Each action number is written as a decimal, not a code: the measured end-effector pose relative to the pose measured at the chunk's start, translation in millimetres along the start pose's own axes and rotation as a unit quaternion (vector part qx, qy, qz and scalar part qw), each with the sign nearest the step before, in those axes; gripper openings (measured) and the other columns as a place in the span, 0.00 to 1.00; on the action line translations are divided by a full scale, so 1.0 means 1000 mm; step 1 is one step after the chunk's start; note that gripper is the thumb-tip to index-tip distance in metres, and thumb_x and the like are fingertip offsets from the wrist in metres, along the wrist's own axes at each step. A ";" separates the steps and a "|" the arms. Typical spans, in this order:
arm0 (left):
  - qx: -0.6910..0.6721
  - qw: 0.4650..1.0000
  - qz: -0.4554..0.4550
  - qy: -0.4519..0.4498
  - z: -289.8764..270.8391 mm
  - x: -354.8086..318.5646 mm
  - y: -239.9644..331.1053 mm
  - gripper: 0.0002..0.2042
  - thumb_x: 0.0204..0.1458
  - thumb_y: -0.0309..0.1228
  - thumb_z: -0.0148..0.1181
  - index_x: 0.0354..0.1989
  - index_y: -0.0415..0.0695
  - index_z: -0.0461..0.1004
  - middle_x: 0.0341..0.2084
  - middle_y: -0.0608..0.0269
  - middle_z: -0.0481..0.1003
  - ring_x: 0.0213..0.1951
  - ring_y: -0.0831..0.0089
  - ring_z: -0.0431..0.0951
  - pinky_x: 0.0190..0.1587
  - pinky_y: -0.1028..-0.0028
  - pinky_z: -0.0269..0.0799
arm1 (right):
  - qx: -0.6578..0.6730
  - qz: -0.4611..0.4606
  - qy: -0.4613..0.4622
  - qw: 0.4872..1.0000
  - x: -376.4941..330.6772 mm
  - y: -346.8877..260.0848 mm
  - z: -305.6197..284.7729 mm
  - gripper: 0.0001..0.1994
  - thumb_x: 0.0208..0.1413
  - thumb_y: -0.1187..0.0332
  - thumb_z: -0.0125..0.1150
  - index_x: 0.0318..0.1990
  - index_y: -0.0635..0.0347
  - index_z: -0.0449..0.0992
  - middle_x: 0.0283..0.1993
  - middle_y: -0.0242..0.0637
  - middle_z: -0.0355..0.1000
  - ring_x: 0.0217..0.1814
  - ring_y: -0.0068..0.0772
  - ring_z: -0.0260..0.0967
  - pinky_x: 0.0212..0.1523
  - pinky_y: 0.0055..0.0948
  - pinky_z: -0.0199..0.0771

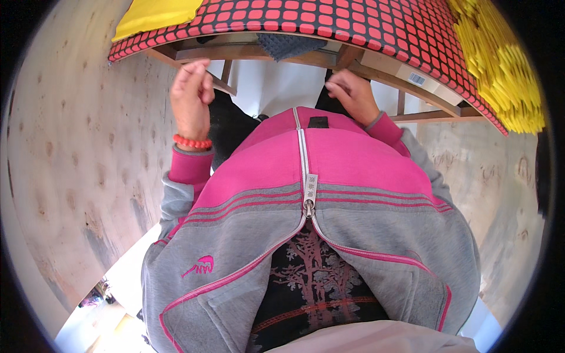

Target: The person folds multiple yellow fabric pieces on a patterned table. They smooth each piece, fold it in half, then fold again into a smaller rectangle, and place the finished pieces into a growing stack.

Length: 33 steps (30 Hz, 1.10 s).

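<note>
Left hand (191, 97) raised below the worktop (329, 26) edge, wrist bent, fingers curled loosely, nothing in it. Right hand (352, 94) also just under the edge, fingers folded narrow — possibly pinching dark fabric, can't tell. Yellow stick pile (500, 59) on the worktop's right end — both hands well clear.

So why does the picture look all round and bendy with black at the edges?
Head view: a fisheye lens bends the red-and-black checked table edge into a curve and leaves black corners; daylight is soft and even; the left hand and right hand look sharp, with no glare.
</note>
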<state>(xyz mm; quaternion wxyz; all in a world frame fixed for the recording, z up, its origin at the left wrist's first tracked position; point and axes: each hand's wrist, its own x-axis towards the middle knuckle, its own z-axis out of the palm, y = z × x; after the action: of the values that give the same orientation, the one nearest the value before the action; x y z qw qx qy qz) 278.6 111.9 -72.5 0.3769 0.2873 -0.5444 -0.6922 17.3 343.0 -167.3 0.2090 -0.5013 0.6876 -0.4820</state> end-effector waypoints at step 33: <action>0.100 0.979 0.138 0.110 -0.114 0.031 0.037 0.07 0.65 0.28 0.54 0.46 0.40 0.76 0.25 0.71 0.72 0.25 0.86 0.66 0.28 0.84 0.61 | -0.618 -0.126 -0.033 0.775 0.133 0.033 0.040 0.14 0.60 0.55 0.59 0.45 0.54 0.79 0.44 0.43 0.77 0.48 0.48 0.76 0.48 0.46 0.76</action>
<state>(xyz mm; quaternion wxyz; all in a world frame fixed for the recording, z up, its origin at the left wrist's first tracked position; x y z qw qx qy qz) 361.0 20.1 -64.0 0.4956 0.3198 -0.6006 -0.5398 -22.8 207.5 -187.4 -0.1857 -0.6203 0.7609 0.0421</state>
